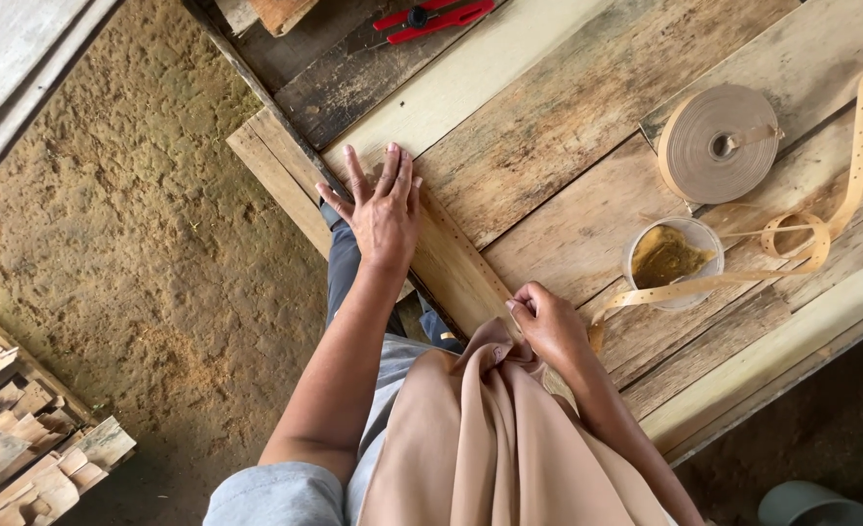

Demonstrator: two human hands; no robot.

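Note:
My left hand [383, 209] lies flat, fingers spread, on the near edge of a rough wooden workbench [548, 127], pressing on a thin wooden strip [456, 263] that runs diagonally along the edge. My right hand [546, 321] is closed with its fingers pinched on the other end of that strip, next to the loose end of a tan perforated tape [704, 284]. A beige cloth hangs from my neck just below the right hand.
A roll of tan tape [719, 143] stands on the bench at the right. A clear cup of brownish glue [670, 258] sits beside it. Red-handled pliers [431, 18] lie at the far edge. Wood scraps [22, 438] are piled on the sawdust floor.

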